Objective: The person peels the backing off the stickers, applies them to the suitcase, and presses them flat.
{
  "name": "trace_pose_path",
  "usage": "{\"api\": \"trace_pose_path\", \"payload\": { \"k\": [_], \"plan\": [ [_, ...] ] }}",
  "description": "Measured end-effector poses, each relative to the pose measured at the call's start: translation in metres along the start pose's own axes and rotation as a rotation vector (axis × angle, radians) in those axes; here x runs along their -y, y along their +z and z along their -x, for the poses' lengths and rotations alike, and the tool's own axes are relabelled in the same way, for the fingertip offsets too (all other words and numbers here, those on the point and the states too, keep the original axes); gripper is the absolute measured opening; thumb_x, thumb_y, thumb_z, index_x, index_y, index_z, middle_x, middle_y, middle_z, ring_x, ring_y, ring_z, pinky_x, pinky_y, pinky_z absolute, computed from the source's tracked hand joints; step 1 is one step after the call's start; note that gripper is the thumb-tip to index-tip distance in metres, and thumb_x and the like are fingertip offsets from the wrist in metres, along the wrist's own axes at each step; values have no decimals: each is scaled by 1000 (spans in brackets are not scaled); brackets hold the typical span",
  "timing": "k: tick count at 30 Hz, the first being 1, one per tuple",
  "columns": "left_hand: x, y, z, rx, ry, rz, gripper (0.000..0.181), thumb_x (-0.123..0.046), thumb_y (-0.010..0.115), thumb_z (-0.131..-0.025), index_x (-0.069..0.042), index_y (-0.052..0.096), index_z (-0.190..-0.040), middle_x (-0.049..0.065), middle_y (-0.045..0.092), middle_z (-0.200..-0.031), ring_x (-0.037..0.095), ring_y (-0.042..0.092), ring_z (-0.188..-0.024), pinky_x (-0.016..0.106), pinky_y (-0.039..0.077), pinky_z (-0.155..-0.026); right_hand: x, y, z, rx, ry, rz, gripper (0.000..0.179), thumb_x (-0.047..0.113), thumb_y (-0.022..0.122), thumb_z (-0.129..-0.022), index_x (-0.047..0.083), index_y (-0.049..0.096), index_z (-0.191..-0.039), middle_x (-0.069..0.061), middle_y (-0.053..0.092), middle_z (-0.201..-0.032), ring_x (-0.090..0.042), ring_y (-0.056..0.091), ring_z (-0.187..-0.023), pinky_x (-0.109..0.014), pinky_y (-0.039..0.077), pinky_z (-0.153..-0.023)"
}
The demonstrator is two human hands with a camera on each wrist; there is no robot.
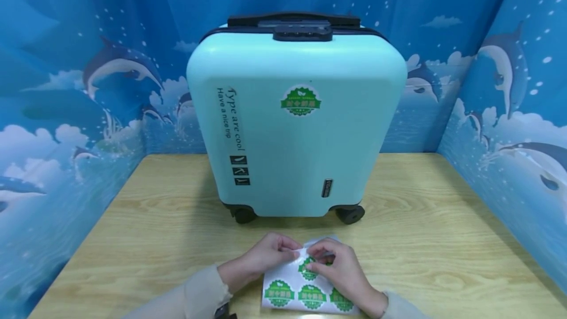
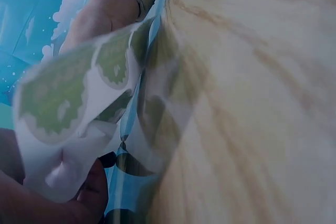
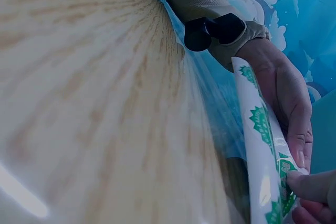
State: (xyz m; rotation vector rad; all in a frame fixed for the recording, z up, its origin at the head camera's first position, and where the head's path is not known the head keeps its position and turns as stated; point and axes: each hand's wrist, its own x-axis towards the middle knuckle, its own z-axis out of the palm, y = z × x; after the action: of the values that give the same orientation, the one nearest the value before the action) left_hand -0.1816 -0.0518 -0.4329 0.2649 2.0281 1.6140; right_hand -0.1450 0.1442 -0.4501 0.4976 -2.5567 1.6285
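Note:
A white sheet (image 1: 283, 279) of round green stickers lies slightly raised over the table in front of the suitcase. My left hand (image 1: 267, 255) pinches its upper edge between thumb and fingers; in the left wrist view the sheet (image 2: 79, 145) bends near those fingers. The thumb and fingers of my right hand (image 1: 343, 265) pinch at a green sticker (image 1: 305, 270) in the upper part of the sheet. In the right wrist view the right fingertips (image 3: 302, 182) press right at that sticker's edge, and the sheet (image 3: 257, 145) stands tilted.
A mint-green suitcase (image 1: 274, 161) stands upright on black wheels (image 1: 350, 214) behind the hands. One similar green sticker (image 1: 301, 101) is on its front, upside down in the head view. Blue dolphin-print curtains (image 1: 124, 70) enclose the wood-grain table (image 1: 164, 220) at the back and sides.

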Motion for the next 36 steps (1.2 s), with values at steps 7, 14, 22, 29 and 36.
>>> {"api": "trace_pose_path", "payload": {
  "k": [7, 14, 22, 29, 36],
  "plan": [
    [-4, -4, 2, 49, -4, -10, 14, -4, 62, -86, -1, 68, -98, 6, 67, -83, 13, 60, -70, 24, 52, -65, 0, 1, -1, -20, 16, 18, 23, 20, 83, -68, 14, 71, -87, 4, 68, -85, -8, 62, -77, -24, 55, -69],
    [-2, -7, 1, 83, -16, 20, 15, -6, 63, -86, -1, 68, -99, 5, 69, -85, 12, 60, -74, 24, 49, -70, 0, 3, -1, -27, 15, 4, 21, 19, 83, -68, 15, 73, -86, 5, 71, -88, -8, 64, -83, -24, 55, -73],
    [0, -10, -1, 100, -21, 7, 16, -6, 63, -86, 0, 68, -100, 6, 69, -87, 13, 60, -77, 27, 49, -75, 1, 3, 0, -18, -6, -8, 19, 22, 82, -69, 15, 74, -85, 7, 71, -88, -9, 64, -88, -23, 53, -80],
    [-1, -12, -2, 127, -42, 6, 17, -8, 63, -86, -1, 67, -101, 4, 69, -88, 13, 60, -78, 27, 47, -76, 2, 2, 0, 19, -12, -47, 20, 25, 80, -71, 16, 74, -87, 7, 71, -89, -10, 64, -89, -23, 52, -82],
    [1, -14, -3, 154, -44, 29, 17, -5, 62, -86, 1, 67, -101, 6, 70, -87, 11, 61, -73, 23, 48, -71, 2, 0, 0, 63, 4, -70, 20, 26, 80, -72, 15, 74, -88, 6, 70, -89, -11, 64, -90, -24, 51, -84]
  ]
}}
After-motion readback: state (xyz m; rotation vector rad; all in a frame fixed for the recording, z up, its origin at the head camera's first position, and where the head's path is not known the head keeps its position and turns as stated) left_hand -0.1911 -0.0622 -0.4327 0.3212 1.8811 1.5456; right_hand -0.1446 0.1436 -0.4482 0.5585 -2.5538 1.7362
